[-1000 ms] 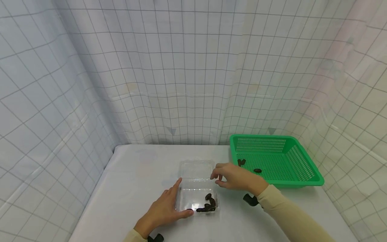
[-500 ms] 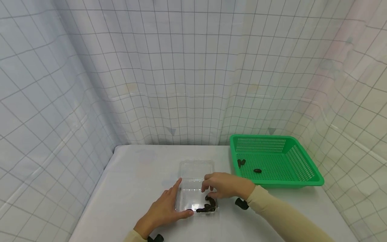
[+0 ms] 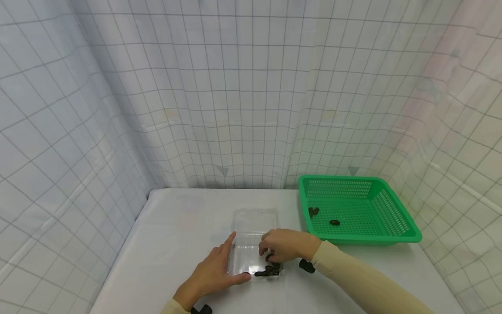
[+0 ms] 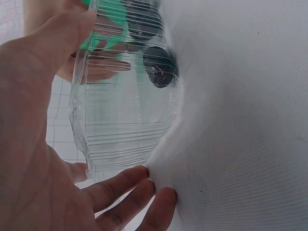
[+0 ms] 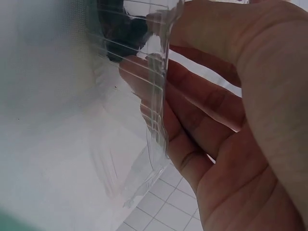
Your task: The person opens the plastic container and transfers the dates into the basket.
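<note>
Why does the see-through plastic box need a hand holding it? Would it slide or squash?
The clear ribbed plastic box looks thin, so it probably bends easily. Nearly empty, it is likely light and may slide on the white table, which may be why the left hand steadies it.

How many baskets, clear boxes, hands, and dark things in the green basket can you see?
Green basket: 1
Clear box: 1
Hands, left hand and right hand: 2
Dark pieces in the basket: 3
Total: 7

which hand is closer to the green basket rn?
Right. The right hand reaches into the clear container, just left of the green basket; the left hand sits at the container's far side.
</note>
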Demonstrator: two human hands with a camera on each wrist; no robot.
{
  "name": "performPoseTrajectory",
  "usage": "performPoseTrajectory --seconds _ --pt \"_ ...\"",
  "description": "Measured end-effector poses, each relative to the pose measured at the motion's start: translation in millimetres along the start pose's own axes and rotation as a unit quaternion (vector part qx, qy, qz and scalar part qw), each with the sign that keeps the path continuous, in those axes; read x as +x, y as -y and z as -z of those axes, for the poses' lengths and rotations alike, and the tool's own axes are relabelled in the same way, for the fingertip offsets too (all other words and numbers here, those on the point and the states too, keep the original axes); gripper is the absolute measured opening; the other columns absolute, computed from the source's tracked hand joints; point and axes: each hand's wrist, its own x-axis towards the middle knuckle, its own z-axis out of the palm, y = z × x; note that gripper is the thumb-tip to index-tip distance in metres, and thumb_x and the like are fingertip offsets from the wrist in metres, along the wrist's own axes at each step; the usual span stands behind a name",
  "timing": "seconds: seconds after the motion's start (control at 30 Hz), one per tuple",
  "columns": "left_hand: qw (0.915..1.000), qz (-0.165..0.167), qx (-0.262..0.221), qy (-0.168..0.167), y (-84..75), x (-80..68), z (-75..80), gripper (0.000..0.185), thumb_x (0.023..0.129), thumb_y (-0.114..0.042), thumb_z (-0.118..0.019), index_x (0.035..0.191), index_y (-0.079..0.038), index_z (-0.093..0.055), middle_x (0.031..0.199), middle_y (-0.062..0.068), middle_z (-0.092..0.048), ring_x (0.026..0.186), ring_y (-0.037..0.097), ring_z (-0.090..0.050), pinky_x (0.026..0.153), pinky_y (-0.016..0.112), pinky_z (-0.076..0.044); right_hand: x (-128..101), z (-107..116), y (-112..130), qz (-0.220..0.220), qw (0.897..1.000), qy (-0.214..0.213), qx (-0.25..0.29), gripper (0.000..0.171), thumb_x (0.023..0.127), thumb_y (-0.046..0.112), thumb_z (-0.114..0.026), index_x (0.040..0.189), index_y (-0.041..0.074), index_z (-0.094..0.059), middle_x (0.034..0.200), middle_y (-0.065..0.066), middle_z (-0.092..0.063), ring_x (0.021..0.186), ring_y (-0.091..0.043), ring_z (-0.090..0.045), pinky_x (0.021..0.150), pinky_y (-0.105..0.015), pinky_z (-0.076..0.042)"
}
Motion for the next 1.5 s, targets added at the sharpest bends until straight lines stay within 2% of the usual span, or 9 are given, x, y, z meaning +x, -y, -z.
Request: performPoseTrajectory --seconds 0.2,0.7,0.93,1.27,1.5 --pt "1.0000 -0.002 0.001 0.002 -0.9 -0.6 3.2 0.134 0.088 -0.075 -0.092 0.188 -0.018 -0.023 0.171 0.024 -0.061 0.142 0.039 -0.067 0.094 0.066 -0.064 7 0 2 0.005 0.999 0.012 0.032 0.020 0.104 0.010 -0.089 0.123 0.015 -0.086 0.116 0.002 -0.084 0.097 0.001 -0.074 0.089 -0.013 -0.058" --pt "1.0000 0.006 0.002 0.005 -1.8 -0.2 2.7 0.134 0.088 -0.076 -0.091 0.188 -0.020 -0.021 0.177 0.022 -0.056 0.152 0.045 -0.063 0.100 0.071 -0.063 16 -6 6 0.012 1.000 0.011 0.005 0.014 0.103 0.008 -0.089 0.115 0.017 -0.090 0.105 0.010 -0.085 0.089 0.008 -0.067 0.085 -0.010 -0.055" --pt "1.0000 0.001 0.004 0.001 -2.4 -0.7 3.6 0.133 0.088 -0.074 -0.092 0.188 -0.020 -0.022 0.173 0.022 -0.060 0.144 0.038 -0.066 0.096 0.067 -0.064 14 -7 7 0.003 1.000 0.008 -0.002 0.013 0.104 0.010 -0.088 0.114 0.018 -0.090 0.103 0.011 -0.083 0.090 0.007 -0.067 0.085 -0.011 -0.055" --pt "1.0000 0.008 0.001 0.000 -3.8 -1.6 3.6 0.134 0.087 -0.075 -0.092 0.188 -0.021 -0.022 0.171 0.020 -0.061 0.138 0.034 -0.067 0.095 0.064 -0.063 9 -6 5 0.005 1.000 -0.008 0.016 0.014 0.103 0.008 -0.087 0.111 0.018 -0.090 0.102 0.010 -0.080 0.088 0.007 -0.066 0.083 -0.011 -0.055" --pt "1.0000 0.006 0.004 -0.001 -2.9 -1.0 2.8 0.134 0.088 -0.075 -0.091 0.188 -0.021 -0.022 0.173 0.020 -0.060 0.140 0.035 -0.067 0.095 0.064 -0.063 7 -4 -1 0.013 0.998 -0.029 0.061 0.017 0.102 0.005 -0.086 0.116 0.015 -0.087 0.101 0.008 -0.079 0.087 0.005 -0.064 0.084 -0.012 -0.055"
